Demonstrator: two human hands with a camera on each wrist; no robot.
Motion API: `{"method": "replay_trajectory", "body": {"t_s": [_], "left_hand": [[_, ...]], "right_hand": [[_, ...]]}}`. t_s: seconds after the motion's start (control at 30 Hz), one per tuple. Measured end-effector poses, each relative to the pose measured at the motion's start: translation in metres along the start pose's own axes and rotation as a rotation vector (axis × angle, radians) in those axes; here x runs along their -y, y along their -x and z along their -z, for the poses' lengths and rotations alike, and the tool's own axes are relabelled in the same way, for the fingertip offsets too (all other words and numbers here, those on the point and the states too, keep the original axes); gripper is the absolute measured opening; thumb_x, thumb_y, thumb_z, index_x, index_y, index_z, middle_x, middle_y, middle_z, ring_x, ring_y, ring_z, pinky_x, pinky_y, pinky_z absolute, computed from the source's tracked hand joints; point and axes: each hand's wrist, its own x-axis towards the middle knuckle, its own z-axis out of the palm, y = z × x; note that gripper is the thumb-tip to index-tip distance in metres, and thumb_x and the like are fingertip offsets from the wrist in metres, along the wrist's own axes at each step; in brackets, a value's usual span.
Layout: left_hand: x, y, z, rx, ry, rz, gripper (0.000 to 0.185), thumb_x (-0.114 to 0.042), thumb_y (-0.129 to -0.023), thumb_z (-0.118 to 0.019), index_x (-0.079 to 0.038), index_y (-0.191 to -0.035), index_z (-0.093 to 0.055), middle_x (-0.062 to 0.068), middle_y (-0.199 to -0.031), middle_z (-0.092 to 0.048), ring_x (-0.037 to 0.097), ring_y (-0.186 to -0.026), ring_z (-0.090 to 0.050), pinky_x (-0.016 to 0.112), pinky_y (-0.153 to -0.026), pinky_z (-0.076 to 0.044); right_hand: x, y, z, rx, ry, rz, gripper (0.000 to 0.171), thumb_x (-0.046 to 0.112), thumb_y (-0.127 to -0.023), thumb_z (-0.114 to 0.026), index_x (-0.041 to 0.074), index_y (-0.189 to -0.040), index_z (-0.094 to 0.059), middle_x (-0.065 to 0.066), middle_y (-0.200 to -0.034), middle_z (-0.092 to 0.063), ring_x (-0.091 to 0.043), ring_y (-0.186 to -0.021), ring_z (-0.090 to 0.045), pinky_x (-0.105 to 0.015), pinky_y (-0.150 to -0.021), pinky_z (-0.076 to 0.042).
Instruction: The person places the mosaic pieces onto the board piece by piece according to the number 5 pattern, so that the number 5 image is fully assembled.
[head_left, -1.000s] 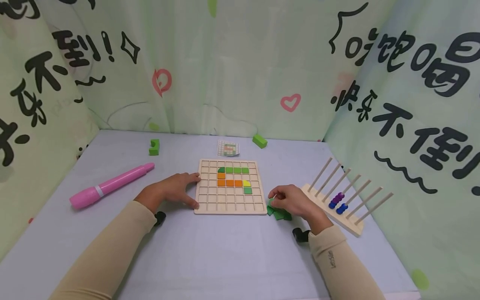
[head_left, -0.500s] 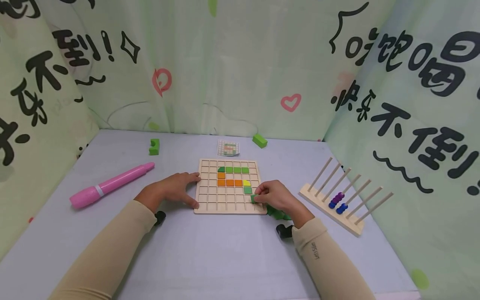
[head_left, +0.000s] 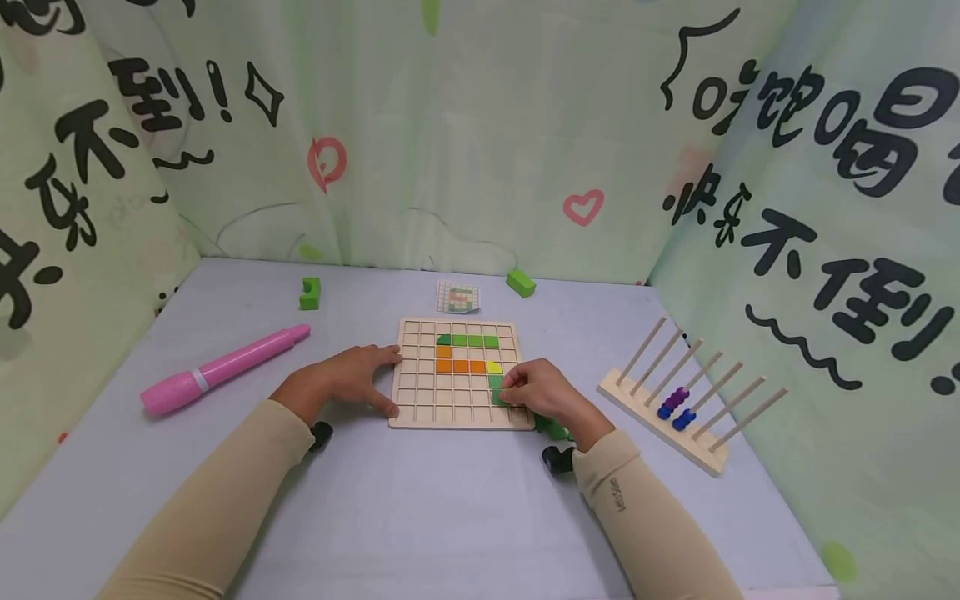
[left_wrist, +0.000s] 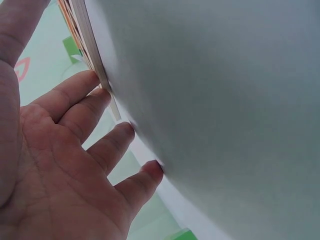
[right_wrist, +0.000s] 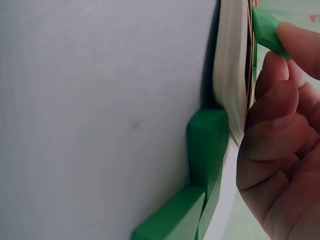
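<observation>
I see the grey worktop [head_left: 420, 508], green printed curtains [head_left: 480, 125] behind the grid board [head_left: 459, 415]; left hand [head_left: 341, 382] spread against its edge, right hand [head_left: 543, 394] pinching a green tile [right_wrist: 266, 27].

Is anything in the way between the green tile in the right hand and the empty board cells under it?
Nothing visible. The right hand pinches the green tile just over the wooden grid board, below the placed dark green tile.

Beige long sleeves on both arms; small dark lettering on right sleeve [head_left: 617, 493]; hands bare.
</observation>
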Motion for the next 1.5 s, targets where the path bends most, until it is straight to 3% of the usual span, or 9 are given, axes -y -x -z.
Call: {"method": "replay_trajectory", "body": {"t_s": [0.4, 0.73, 0.97, 1.2, 1.5], "left_hand": [[0.001, -0.002, -0.002, -0.005, 0.002, 0.005, 0.105, -0.047, -0.076, -0.092, -0.017, -0.161, -0.039, 0.009, -0.17, -0.032, 0.039, -0.157, -0.026, 0.059, -0.125, -0.027], [0.001, -0.003, -0.002, -0.003, 0.008, 0.005, 0.105, -0.047, -0.076, -0.092, -0.017, -0.162, -0.038, 0.011, -0.17, -0.031, 0.04, -0.157, -0.025, 0.058, -0.126, -0.027], [0.001, -0.002, -0.001, 0.002, 0.001, -0.005, 0.104, -0.047, -0.077, -0.091, -0.017, -0.162, -0.038, 0.011, -0.17, -0.031, 0.041, -0.157, -0.025, 0.059, -0.125, -0.027], [0.002, -0.001, -0.002, 0.009, 0.001, -0.019, 0.103, -0.046, -0.078, -0.09, -0.016, -0.161, -0.039, 0.01, -0.17, -0.031, 0.041, -0.157, -0.025, 0.059, -0.125, -0.028], [0.003, -0.003, -0.001, 0.006, -0.005, -0.032, 0.104, -0.048, -0.078, -0.09, -0.015, -0.162, -0.037, 0.012, -0.17, -0.031, 0.042, -0.156, -0.026, 0.06, -0.125, -0.027]], "right_hand": [[0.009, -0.005, -0.005, -0.025, 0.279, 0.068, 0.006, 0.014, -0.094, -0.074, 0.009, -0.098, -0.076, -0.001, -0.085, -0.068, -0.015, -0.076, -0.058, -0.026, -0.065, -0.049], [0.013, -0.002, -0.007, -0.029, 0.31, 0.028, 0.004, 0.011, -0.094, -0.075, 0.01, -0.097, -0.075, -0.001, -0.083, -0.068, -0.016, -0.075, -0.059, -0.025, -0.064, -0.049], [0.006, 0.007, 0.008, -0.017, 0.273, 0.069, 0.008, 0.015, -0.097, -0.07, 0.012, -0.101, -0.076, -0.001, -0.092, -0.07, -0.018, -0.084, -0.059, -0.031, -0.072, -0.05], [-0.012, 0.022, 0.026, -0.027, 0.306, 0.036, 0.013, 0.016, -0.098, -0.069, 0.009, -0.106, -0.076, -0.003, -0.098, -0.07, -0.019, -0.086, -0.059, -0.03, -0.07, -0.049], [-0.025, 0.039, 0.027, 0.022, 0.373, -0.026, 0.02, 0.017, -0.088, -0.082, 0.01, -0.106, -0.079, -0.002, -0.1, -0.074, -0.018, -0.088, -0.062, -0.035, -0.078, -0.053]]}}
